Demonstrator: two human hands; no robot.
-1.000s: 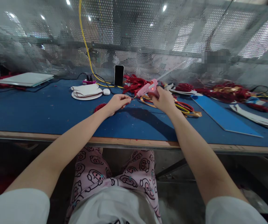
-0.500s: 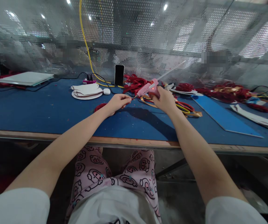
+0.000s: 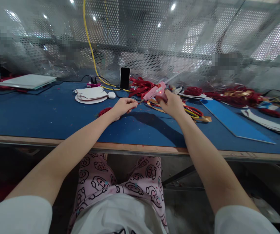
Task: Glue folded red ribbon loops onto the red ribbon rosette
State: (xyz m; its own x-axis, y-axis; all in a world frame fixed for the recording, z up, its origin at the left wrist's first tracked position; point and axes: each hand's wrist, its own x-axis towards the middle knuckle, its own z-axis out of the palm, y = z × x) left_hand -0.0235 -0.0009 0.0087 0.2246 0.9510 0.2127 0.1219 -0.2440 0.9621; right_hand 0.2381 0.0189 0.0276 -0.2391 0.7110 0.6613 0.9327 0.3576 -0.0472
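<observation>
My right hand is wrapped around the grip of a pink glue gun with a lit red light and a long clear glue stick at its back. The metal nozzle points down and left, right at the fingertips of my left hand. My left hand is closed in a pinch just above the table; a tiny dark red bit shows at its fingertips, too small to name. A fuzzy dark red piece lies behind my left wrist, partly hidden. Scissors with red and yellow handles and gold ribbon lie beside my right wrist.
On the blue table are stacked white cut pieces, a white earbud case, an upright phone and red ribbon. A blue board and white strips lie right. Perforated metal mesh stands behind.
Almost nothing differs. Both hands and the glue gun keep the same place, and the view has shifted only very slightly.
</observation>
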